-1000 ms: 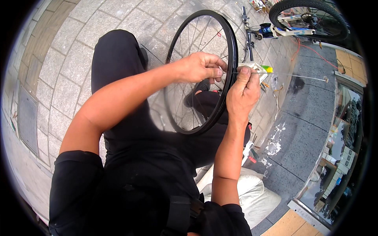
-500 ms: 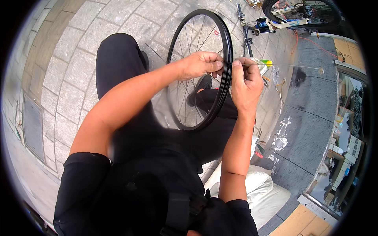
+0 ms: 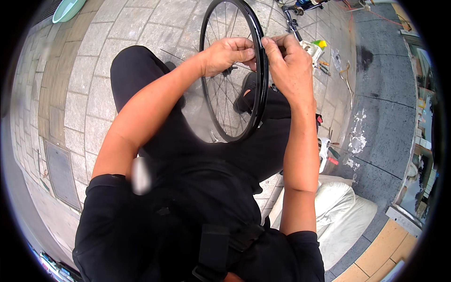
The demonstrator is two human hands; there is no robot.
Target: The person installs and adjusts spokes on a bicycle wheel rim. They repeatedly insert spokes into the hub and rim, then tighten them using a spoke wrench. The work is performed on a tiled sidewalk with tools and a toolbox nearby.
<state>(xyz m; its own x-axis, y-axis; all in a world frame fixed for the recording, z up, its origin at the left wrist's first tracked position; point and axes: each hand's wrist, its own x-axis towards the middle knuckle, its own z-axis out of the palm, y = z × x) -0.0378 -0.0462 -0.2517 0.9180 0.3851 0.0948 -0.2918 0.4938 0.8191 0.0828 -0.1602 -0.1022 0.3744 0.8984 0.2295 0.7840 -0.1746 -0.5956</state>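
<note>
A black bicycle wheel with thin spokes stands upright between my legs, its lower rim by my thigh. My left hand reaches in on the spoke side, fingers curled and pinching at the rim's inner face. On the outer face my right hand is closed, thumb and fingertips pressed at the rim opposite the left fingers. Whatever lies between the right fingertips is too small to make out. The hub shows below my left hand. One loose-looking spoke sticks out to the left of the wheel.
Tools and a yellow-green packet lie right of the wheel. A bicycle's handlebar is farther off. White sacking lies by my right arm; a teal basin stands far left. Paving covers the ground.
Wheel and hands sit higher in the picture as the view shifts. The thin metal rod that stretched rightward from my right fingers no longer shows clearly. The teal basin has come into view.
</note>
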